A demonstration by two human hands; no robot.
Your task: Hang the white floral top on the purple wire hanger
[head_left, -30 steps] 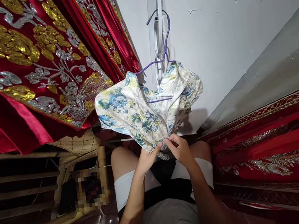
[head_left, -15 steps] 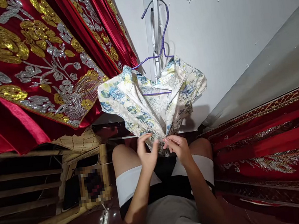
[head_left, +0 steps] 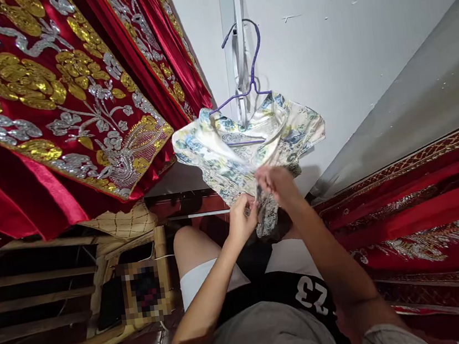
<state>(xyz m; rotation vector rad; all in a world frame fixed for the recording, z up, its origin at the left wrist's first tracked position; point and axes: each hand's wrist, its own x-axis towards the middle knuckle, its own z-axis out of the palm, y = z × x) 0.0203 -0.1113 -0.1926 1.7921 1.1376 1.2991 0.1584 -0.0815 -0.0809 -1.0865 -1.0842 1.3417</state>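
At the left hangs a red cloth (head_left: pixel 37 106) sewn with gold and silver flowers, above a wooden slatted frame (head_left: pixel 37 274). In the middle, one purple wire hanger (head_left: pixel 249 80) hooks onto a white strip on the pale wall (head_left: pixel 343 41) and carries one floral blouse (head_left: pixel 227 150), so the hanger seems to bear its weight and leave both hands free. The left hand (head_left: pixel 242 223) has its fingers curled in, pinching the blouse's lower front. The right hand (head_left: pixel 276 183), just above and touching it, is closed in a tight pinch on the same front edge. The fabric bunches between the two hands. More red embroidered drape (head_left: pixel 418 210) lies at the right.
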